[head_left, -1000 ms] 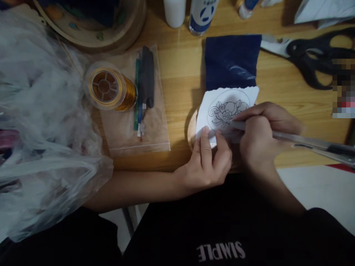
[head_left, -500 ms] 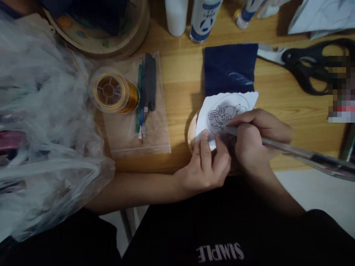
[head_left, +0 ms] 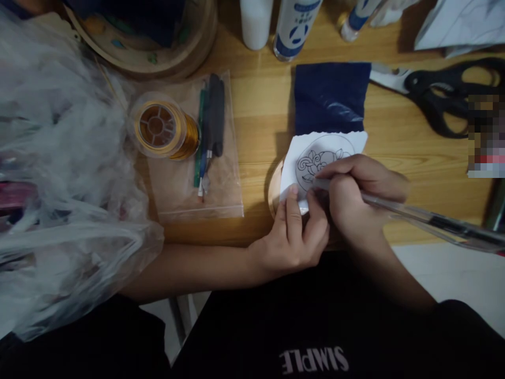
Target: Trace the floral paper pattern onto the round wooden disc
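Note:
A torn-edged white paper (head_left: 290, 158) with a flower drawing inside an oval lies over a round wooden piece (head_left: 275, 192), whose left rim shows. My left hand (head_left: 295, 237) holds the paper's lower edge against it, fingertips pressing on top; the thumb's grip is hard to make out. Closed around a clear-barrelled pen (head_left: 418, 210), my right hand (head_left: 355, 195) has the tip on or near the lower part of the drawing. That hand hides the drawing's right side. Dark blue fabric (head_left: 329, 97) extends from behind the paper's top edge.
Black-handled scissors (head_left: 430, 84) lie at right, blades by the fabric. Bottles (head_left: 295, 31) stand at the back. A gold wire spool (head_left: 168, 129) and several tools (head_left: 209, 126) are on a clear bag (head_left: 232, 179). Plastic wrapping (head_left: 79, 184) fills the left, beside a round wooden container (head_left: 197, 47).
My right hand and the pen have shifted slightly left across the drawing. My left hand stays on the paper. The whole view has moved a little.

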`<state>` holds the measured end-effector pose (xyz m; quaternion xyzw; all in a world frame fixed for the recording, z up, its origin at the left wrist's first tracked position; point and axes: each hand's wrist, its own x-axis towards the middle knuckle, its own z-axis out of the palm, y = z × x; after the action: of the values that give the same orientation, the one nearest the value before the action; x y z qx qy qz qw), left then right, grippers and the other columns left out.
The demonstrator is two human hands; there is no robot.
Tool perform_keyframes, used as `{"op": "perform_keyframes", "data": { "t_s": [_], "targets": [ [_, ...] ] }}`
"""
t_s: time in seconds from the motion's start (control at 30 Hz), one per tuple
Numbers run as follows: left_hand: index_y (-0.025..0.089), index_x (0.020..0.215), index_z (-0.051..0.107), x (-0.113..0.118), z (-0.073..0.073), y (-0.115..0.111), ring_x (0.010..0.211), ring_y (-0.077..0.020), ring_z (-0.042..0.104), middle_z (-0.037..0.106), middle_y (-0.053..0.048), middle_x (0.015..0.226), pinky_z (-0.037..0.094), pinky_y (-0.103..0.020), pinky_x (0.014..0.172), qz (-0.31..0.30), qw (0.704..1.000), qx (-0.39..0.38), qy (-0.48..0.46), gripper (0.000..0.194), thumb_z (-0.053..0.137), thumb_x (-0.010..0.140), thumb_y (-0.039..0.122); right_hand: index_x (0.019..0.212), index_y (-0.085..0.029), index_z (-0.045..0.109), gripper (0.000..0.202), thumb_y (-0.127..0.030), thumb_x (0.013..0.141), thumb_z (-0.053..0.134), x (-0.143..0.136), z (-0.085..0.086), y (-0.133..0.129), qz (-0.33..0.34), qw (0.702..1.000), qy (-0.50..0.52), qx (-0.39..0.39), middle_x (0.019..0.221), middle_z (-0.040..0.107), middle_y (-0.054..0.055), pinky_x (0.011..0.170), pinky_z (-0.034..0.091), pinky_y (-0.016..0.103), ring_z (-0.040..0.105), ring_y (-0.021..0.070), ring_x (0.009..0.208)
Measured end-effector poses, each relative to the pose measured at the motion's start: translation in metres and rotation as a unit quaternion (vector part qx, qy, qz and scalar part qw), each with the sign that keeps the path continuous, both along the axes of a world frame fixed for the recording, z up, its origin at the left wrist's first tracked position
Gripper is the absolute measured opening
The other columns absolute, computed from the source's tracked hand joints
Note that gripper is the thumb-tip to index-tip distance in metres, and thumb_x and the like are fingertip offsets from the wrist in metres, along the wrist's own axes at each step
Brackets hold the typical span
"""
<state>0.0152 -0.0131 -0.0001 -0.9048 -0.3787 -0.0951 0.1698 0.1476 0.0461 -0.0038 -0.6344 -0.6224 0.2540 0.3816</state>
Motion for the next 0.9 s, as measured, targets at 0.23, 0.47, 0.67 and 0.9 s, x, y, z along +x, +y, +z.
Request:
{"op": "perform_keyframes", "data": {
  "t_s": [0.23, 0.47, 0.67, 0.9],
  "targets": [
    [0.008, 0.122, 0.067, 0.0002, 0.0013, 0.0005, 0.101, -0.03, 0.073, 0.071, -0.014, 0.119, 0.062, -0.032, 0.084, 0.002, 1.0, -0.003, 0.01, 0.043, 0.051, 0.099, 0.041, 0.068, -0.023, 0.07, 0.023, -0.012, 0.072, 0.051, 0.001, -0.0041, -0.0024, -0.012, 1.0, 0.025, -0.001, 0.059, 0.065, -0.004, 0.054, 0.046, 0.024, 0.057, 0.0097, 0.053],
    [0.005, 0.123, 0.066, -0.0005, 0.0003, 0.0002, 0.101, -0.0315, 0.073, 0.071, -0.017, 0.119, 0.062, -0.032, 0.083, 0.001, 1.0, -0.005, -0.003, 0.046, 0.053, 0.099, 0.042, 0.063, -0.023, 0.07, 0.024, -0.01, 0.069, 0.051, -0.0034, 0.0032, -0.0001, -0.019, 0.999, 0.007, -0.025, 0.051, 0.058, -0.006, 0.051, 0.043, 0.023, 0.055, 0.0085, 0.05],
    [0.006, 0.121, 0.067, -0.0015, 0.0009, 0.0009, 0.101, -0.0325, 0.073, 0.072, -0.016, 0.117, 0.061, -0.033, 0.081, -0.004, 1.0, 0.005, 0.006, 0.044, 0.054, 0.098, 0.041, 0.067, -0.024, 0.07, 0.025, -0.008, 0.071, 0.051, -0.0021, 0.0047, -0.0018, -0.024, 0.998, 0.004, -0.049, 0.06, 0.064, -0.006, 0.056, 0.047, 0.025, 0.059, 0.0106, 0.056],
    [0.006, 0.122, 0.067, -0.0012, 0.0016, 0.0014, 0.102, -0.0328, 0.072, 0.071, -0.017, 0.117, 0.061, -0.033, 0.082, -0.006, 1.0, 0.0, 0.005, 0.045, 0.052, 0.099, 0.041, 0.068, -0.026, 0.07, 0.028, -0.005, 0.072, 0.052, 0.0013, 0.0005, -0.0026, -0.028, 0.999, 0.023, -0.019, 0.063, 0.065, -0.006, 0.058, 0.05, 0.026, 0.059, 0.0117, 0.056]
  ]
}}
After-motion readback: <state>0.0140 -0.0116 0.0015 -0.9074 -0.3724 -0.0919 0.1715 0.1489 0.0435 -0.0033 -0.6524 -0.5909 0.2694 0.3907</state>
